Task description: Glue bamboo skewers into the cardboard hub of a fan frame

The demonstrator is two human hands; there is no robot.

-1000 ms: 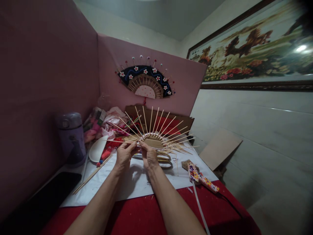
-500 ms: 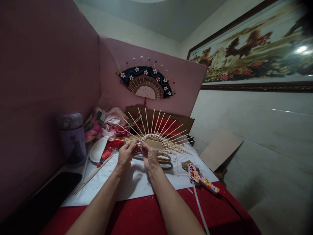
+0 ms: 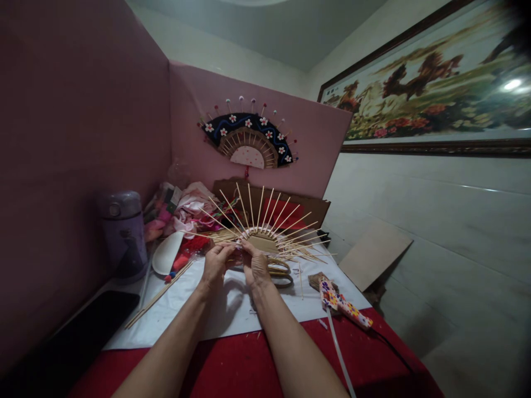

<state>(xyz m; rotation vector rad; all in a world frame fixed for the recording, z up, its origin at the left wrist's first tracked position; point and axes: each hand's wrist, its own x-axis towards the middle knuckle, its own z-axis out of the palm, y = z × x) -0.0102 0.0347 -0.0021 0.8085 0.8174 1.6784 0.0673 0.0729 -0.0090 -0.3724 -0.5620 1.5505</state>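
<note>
A half-round cardboard piece (image 3: 262, 244) with thin wooden sticks (image 3: 271, 207) fanned out from its curved edge makes a fan frame in front of me. My right hand (image 3: 255, 266) grips its left lower corner between thumb and fingers. Beside it, my left hand (image 3: 214, 266) is closed in a pinch at the same corner, by the lowest left stick. The fingertips of both hands nearly meet and cover that corner. Below the frame, the scissors (image 3: 282, 271) lie partly hidden behind my right hand.
A flower-patterned glue gun (image 3: 344, 303) rests at right, its glue stick pointing towards me. At left are a purple bottle (image 3: 122, 237), a white dish (image 3: 166, 254), loose sticks (image 3: 160, 296) and a dark phone-like slab (image 3: 95, 315). A finished fan (image 3: 248, 141) hangs on the pink board.
The fan frame and view have shifted very slightly. My left fingers have moved a little at the corner; both hands keep their hold.
</note>
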